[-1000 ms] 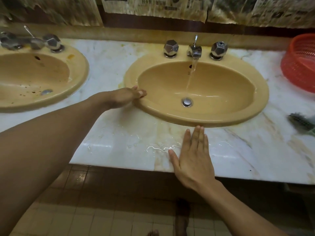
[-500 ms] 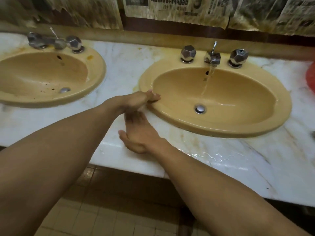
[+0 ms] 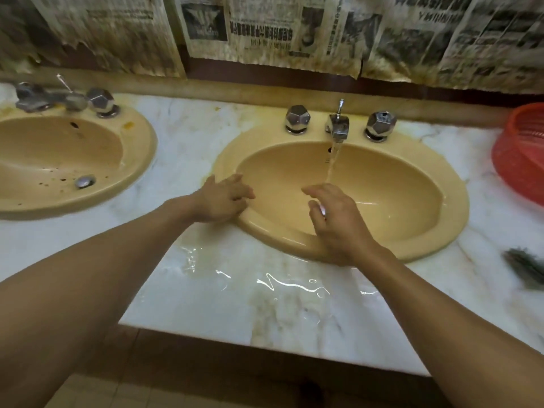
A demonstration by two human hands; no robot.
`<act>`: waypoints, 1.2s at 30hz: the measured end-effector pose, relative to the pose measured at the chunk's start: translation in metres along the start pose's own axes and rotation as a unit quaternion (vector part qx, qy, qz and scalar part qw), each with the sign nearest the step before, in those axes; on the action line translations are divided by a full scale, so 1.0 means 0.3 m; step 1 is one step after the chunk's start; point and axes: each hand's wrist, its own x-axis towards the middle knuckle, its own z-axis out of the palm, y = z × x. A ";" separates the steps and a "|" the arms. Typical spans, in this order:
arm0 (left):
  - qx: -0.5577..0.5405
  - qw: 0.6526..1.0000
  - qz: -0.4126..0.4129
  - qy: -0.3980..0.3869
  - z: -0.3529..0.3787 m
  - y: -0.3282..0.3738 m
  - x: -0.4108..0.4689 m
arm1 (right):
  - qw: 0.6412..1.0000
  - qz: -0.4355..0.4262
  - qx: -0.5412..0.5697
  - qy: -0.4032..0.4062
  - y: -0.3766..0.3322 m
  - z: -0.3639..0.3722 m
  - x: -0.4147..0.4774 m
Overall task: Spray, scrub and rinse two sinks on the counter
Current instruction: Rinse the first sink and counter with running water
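Head: left hand (image 3: 223, 198) fingers (image 3: 241, 191) relaxed on right sink (image 3: 456, 201) rim; right hand (image 3: 338, 225) loose under stream (image 3: 334, 163); newsprint (image 3: 265, 30) illegible.

Dim, warm light; glare glints on the wet counter (image 3: 282, 293), edges bend, left tap (image 3: 44, 97) blurred.

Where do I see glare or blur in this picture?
Head view: white glare streaks on the wet counter in front of the right sink; head view, far left: the left faucet is smeared by blur, while the centre stays sharp.
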 end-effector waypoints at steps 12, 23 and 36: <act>-0.138 0.959 -0.043 0.242 0.093 0.230 0.309 | 0.801 0.447 0.373 -0.140 0.285 0.068 0.508; -0.630 0.738 -0.238 -0.039 0.165 0.246 0.557 | 0.578 0.468 0.631 -0.220 0.344 -0.042 0.519; -0.766 0.597 -0.229 -0.069 0.265 0.298 0.677 | 0.616 0.519 0.568 -0.169 0.332 -0.107 0.513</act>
